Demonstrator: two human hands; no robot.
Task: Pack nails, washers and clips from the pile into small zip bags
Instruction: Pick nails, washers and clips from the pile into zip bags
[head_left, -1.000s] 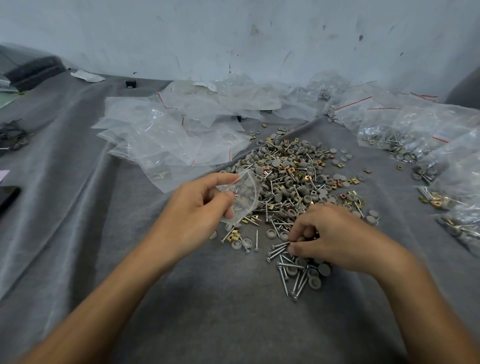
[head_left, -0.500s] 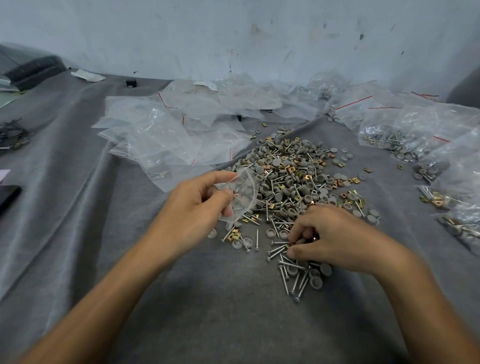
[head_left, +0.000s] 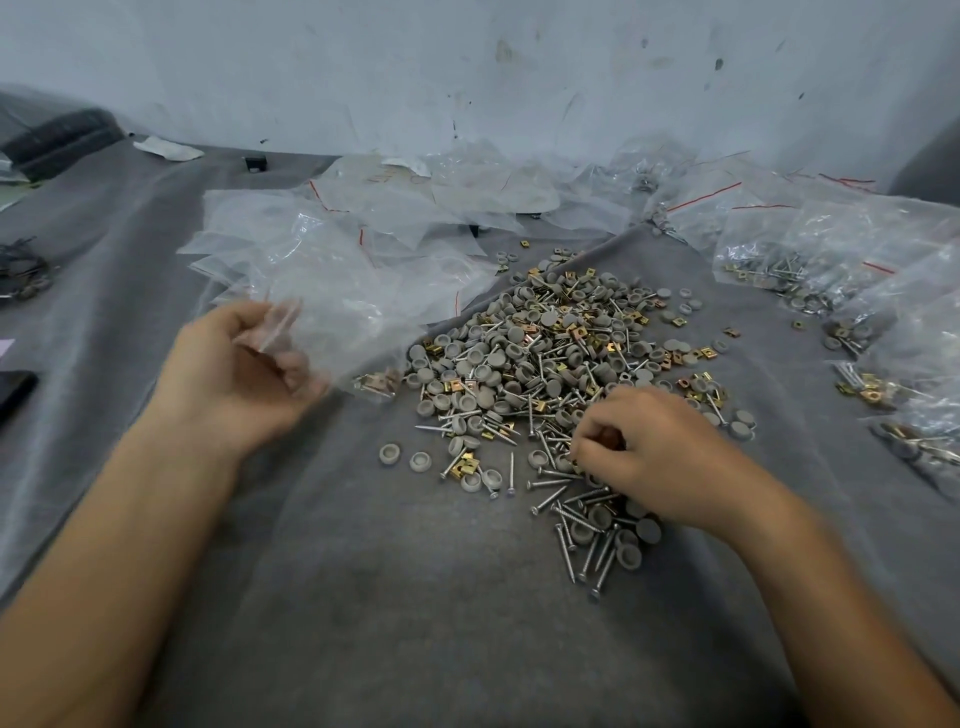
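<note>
A pile (head_left: 545, 353) of grey round washers, brass clips and silver nails lies on the grey cloth (head_left: 415, 597). My right hand (head_left: 654, 457) rests on the pile's near edge, its curled fingertips pinching pieces among loose nails (head_left: 587, 540). My left hand (head_left: 234, 374), blurred, is left of the pile, palm turned up, holding a small clear zip bag (head_left: 278, 325) between thumb and fingers. What is in that bag cannot be made out.
A heap of empty zip bags (head_left: 363, 249) spreads behind my left hand. Filled bags (head_left: 831, 270) line the right side. A dark phone (head_left: 15, 389) lies at the left edge, a small black object (head_left: 254, 162) near the wall.
My left hand has swung left with the bag, away from the pile, and turned palm-up. My right hand stays on the pile's near edge, fingers still working the pieces.
</note>
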